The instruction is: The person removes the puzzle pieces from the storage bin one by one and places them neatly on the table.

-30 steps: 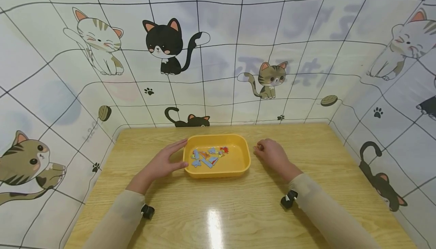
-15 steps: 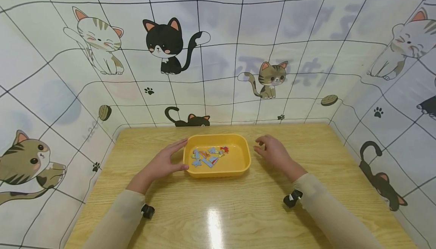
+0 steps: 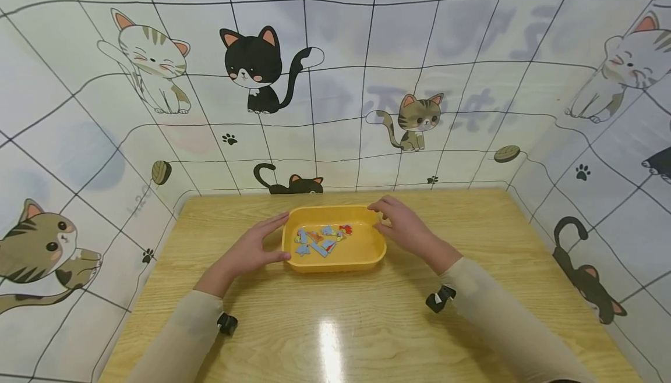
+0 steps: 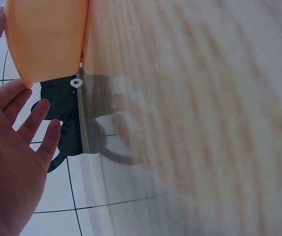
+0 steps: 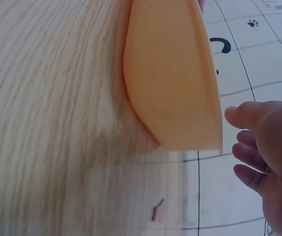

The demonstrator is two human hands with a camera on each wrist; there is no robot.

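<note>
A yellow plastic tray stands on the table, with several small flat pieces in blue, orange and red inside its left half. They look like puzzle pieces. My left hand rests against the tray's left end, fingers at the back corner and thumb at the front one. At the opposite end, my right hand is at the right rim, fingers loosely bent, with nothing seen in it. The right wrist view shows its thumb just off the tray wall. A small piece lies on the table beyond the tray.
The wood-grain table backs onto a cloth wall printed with cats and grid lines, which also encloses the left and right sides. Each wrist carries a small black camera.
My right hand first had its fingertips together on the table right of the tray. Those fingers spread apart, and the hand moved left to the tray's rim. My left hand stayed in place.
</note>
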